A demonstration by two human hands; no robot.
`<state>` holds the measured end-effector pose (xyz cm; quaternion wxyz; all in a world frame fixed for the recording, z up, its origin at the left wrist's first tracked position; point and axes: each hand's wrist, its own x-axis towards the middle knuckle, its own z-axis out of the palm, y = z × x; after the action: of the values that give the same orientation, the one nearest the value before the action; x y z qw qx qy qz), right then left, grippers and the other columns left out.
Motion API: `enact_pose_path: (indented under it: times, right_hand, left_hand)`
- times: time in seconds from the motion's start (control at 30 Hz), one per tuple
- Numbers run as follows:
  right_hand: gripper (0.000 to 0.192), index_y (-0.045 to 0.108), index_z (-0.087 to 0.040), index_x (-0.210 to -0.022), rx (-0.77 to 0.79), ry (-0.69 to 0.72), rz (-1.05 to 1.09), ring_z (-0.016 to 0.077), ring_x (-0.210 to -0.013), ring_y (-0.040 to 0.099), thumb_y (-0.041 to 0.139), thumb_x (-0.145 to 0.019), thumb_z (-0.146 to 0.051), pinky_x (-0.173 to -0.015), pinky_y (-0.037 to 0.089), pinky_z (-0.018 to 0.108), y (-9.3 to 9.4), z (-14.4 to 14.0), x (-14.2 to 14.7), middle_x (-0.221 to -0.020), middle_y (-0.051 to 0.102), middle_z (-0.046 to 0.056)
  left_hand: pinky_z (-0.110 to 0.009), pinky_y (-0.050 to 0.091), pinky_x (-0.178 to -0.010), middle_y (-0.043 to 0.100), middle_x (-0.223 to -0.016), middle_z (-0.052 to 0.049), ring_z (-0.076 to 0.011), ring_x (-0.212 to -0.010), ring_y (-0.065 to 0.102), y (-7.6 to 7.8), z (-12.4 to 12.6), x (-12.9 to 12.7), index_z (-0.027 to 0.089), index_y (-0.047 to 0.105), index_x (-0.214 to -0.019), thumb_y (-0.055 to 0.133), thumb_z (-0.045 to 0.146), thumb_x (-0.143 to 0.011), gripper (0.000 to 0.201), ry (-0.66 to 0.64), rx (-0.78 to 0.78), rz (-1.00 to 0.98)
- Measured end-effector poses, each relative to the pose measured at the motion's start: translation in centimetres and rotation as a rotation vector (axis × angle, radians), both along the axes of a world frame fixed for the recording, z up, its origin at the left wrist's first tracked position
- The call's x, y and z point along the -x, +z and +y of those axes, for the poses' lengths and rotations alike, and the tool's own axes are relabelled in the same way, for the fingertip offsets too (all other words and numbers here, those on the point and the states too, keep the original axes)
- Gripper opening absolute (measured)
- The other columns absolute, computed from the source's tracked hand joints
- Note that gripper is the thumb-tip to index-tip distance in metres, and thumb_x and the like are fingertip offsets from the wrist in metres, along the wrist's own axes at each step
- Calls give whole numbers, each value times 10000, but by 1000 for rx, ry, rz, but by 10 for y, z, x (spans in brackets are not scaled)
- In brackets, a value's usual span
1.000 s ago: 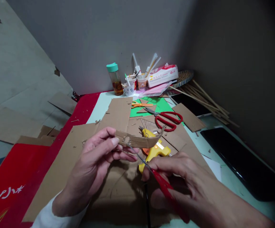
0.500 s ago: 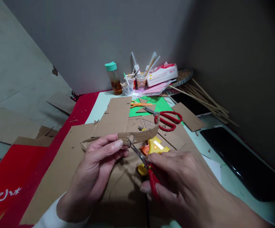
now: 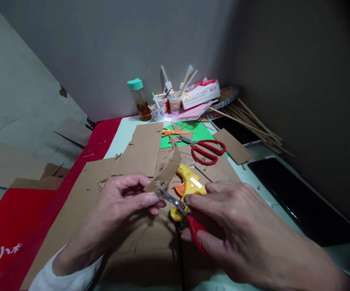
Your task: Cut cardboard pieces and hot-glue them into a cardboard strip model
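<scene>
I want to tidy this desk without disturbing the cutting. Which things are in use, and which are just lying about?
In use:
left hand pinching the brown cardboard strip
right hand working the small red-handled scissors

Lying about:
yellow glue gun
large red scissors
orange scissors
green paper sheet
teal-capped bottle
bamboo sticks

Three scissors [image 3: 206,151], one glue gun [image 3: 189,186], one bottle [image 3: 139,99]

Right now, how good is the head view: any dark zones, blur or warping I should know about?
Head view: right side and corners fall into heavy shadow, so the black panel is barely readable; wide-lens warping tilts the walls; centre is evenly lit, with the cardboard strip, the small red-handled scissors, left hand and right hand reasonably sharp.
</scene>
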<state>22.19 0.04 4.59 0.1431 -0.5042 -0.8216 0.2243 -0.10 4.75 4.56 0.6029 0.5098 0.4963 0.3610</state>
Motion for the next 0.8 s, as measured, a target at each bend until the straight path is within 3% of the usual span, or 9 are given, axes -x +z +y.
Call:
enact_pose_path:
  times: [0.17,0.27,0.5,0.67,0.8]
  right_hand:
    - [98,573,-222,-722,-49,-25,-13,184,-636,519,587,-817,-244,-563,204,341,2,0,-3,-670,625,27]
    - [106,558,-219,-709,-50,-19,-5,181,-636,520,587,-809,-238,-556,188,347,2,0,-5,-670,637,26]
    - [91,605,-233,-755,-34,-32,-27,206,-678,540,568,-835,-258,-578,188,347,-1,-1,-4,-690,642,39]
    - [95,572,-230,-722,6,-34,-54,206,-668,523,586,-814,-248,-574,196,343,3,1,-3,-682,619,41]
    - [96,564,-235,-727,-36,-18,-17,192,-653,516,612,-808,-216,-568,197,340,5,1,-4,-685,621,17]
  left_hand:
    - [-190,515,-531,742,-580,-71,-150,-523,655,7,0,0,167,786,-700,848,259,-711,111,-35,-134,244]
    - [-182,500,-514,698,-501,-33,-136,-480,616,10,-3,0,189,796,-773,831,263,-743,87,-5,-173,253]
    - [-161,511,-503,714,-510,-27,-138,-477,666,5,-4,-11,190,708,-771,850,153,-685,170,71,-64,1]
    - [-159,529,-481,701,-520,10,-125,-447,667,1,-4,-16,181,717,-702,926,114,-604,240,119,78,-240]
    - [-166,564,-502,732,-588,10,-126,-469,694,-2,-5,-15,185,746,-680,970,121,-567,260,108,126,-322]
